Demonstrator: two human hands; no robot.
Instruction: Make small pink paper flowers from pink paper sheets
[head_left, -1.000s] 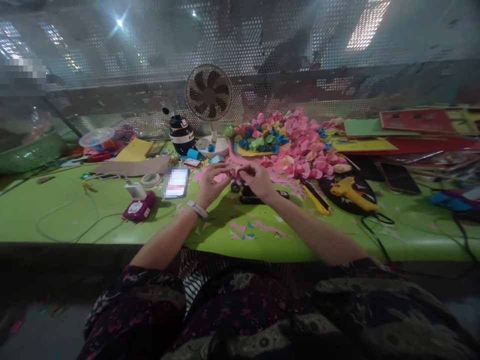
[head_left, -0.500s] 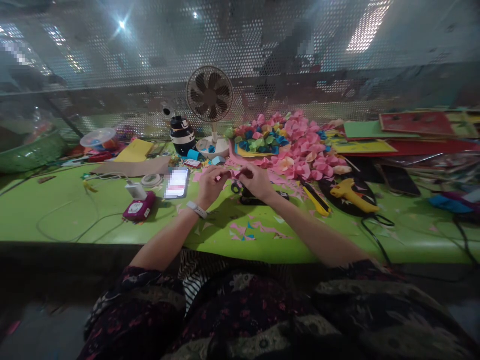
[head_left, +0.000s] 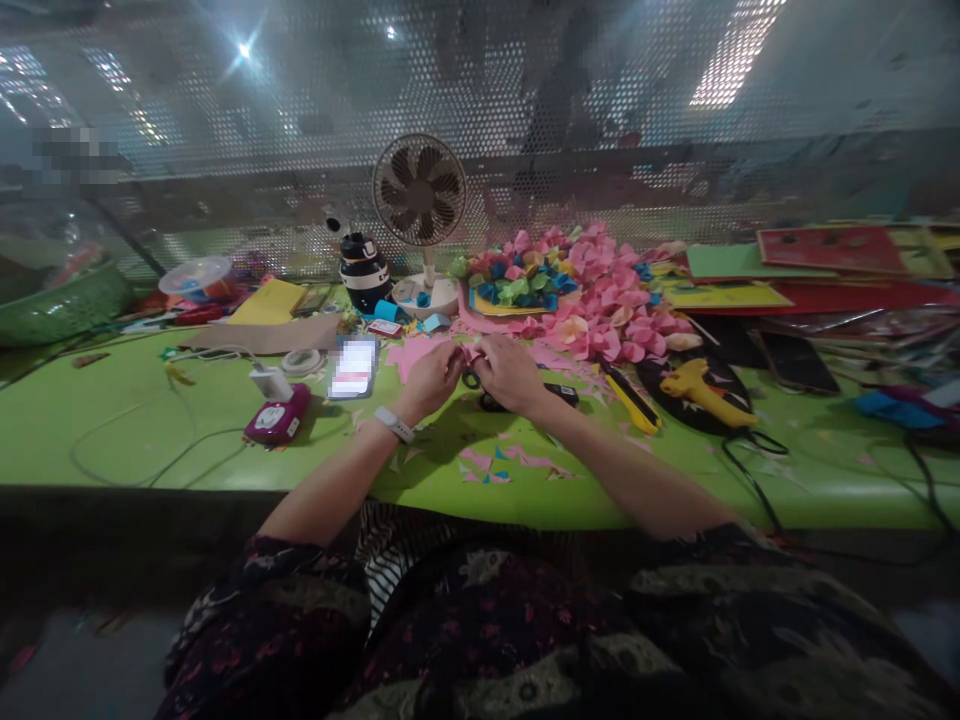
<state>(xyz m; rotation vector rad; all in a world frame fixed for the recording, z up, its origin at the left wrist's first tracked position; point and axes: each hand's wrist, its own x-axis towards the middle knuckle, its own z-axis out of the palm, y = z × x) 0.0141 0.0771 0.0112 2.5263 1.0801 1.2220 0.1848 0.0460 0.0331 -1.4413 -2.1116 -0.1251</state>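
A small piece of pink paper [head_left: 471, 354] is pinched between my two hands over the green table. My left hand [head_left: 435, 378], with a pale band at the wrist, has its fingers closed on the left side of the paper. From the other side, my right hand [head_left: 511, 374] grips it with thumb and fingers. Most of the paper is hidden by the fingers. Scissors [head_left: 471, 379] and a black object [head_left: 561, 394] lie partly covered below my right hand. Pink paper sheets [head_left: 412, 352] lie just beyond my left hand.
Behind my hands, a heap of pink paper petals [head_left: 600, 290] stands beside a fan [head_left: 420, 190]. To the right lie a yellow cutter [head_left: 634, 397] and a yellow glue gun [head_left: 709, 393] with its cord. A lit phone [head_left: 354, 367] and purple power adapter [head_left: 277, 414] are left.
My hands have come closer together and my fingers have curled further round the pink paper. My left hand has shifted slightly to the right.
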